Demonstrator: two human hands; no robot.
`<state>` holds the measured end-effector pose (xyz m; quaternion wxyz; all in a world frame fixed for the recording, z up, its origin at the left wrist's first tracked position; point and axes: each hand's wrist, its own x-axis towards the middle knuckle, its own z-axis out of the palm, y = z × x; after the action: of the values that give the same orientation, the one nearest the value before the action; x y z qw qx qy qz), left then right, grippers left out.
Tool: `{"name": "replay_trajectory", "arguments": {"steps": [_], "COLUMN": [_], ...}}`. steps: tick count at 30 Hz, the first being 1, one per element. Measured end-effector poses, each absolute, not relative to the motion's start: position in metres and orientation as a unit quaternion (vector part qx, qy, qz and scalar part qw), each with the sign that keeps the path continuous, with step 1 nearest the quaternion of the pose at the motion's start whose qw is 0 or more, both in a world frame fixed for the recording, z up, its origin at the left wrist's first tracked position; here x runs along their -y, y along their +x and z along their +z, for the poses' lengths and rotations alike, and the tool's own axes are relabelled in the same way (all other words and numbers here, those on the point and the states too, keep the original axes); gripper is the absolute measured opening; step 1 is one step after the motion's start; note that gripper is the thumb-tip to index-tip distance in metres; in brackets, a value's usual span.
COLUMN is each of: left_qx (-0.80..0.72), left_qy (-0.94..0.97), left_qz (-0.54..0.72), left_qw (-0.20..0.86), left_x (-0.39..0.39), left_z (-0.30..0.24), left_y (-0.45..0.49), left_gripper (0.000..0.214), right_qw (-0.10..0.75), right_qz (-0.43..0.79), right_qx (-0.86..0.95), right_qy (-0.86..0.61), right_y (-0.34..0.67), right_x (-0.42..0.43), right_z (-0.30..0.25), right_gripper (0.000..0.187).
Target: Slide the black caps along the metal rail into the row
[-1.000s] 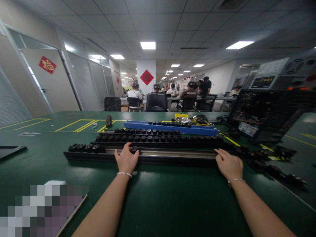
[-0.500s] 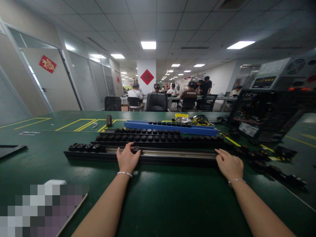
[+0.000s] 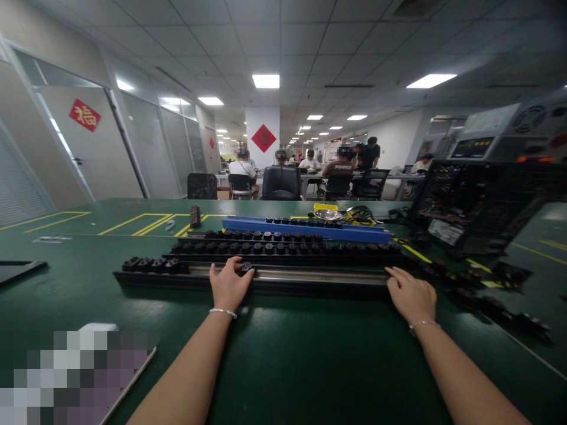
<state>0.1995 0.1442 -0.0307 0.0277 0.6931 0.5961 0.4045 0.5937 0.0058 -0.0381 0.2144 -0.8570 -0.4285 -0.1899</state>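
Note:
A long black rail [image 3: 319,289] with a pale metal channel lies crosswise on the green table in front of me. My left hand [image 3: 229,286] is closed over its middle-left part, thumb and fingers around a small black block [image 3: 247,268] on the channel. Several similar black blocks [image 3: 155,265] sit in a row at the rail's left end. At the right end, my right hand [image 3: 411,293] grips the rail with its fingertips on the top edge; its thumb is hidden.
Behind lie more rails carrying rows of black blocks [image 3: 283,248] and a blue rail [image 3: 305,229]. An opened computer case [image 3: 460,200] and loose black parts [image 3: 500,310] are on the right. A metal bowl [image 3: 326,215] stands farther back. Several people sit beyond the table.
My left hand and the small black block have shifted very slightly to the right along the rail. My right hand stays at the rail's end.

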Motion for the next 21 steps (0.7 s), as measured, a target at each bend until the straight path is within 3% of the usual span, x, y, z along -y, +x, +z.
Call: {"name": "replay_trajectory", "arguments": {"steps": [21], "left_qx": [-0.584], "left_qy": [0.703], "left_qz": [0.406], "left_qw": [0.024], "left_x": [-0.1450], "left_z": [-0.0324], "left_y": [0.1991], "left_gripper": [0.033], "right_qw": [0.208], "right_qz": [-0.200], "right_qx": [0.428], "right_qy": [-0.856], "right_y": [0.5935], "right_x": [-0.0063], "right_z": [-0.0385], "right_gripper": [0.044]}}
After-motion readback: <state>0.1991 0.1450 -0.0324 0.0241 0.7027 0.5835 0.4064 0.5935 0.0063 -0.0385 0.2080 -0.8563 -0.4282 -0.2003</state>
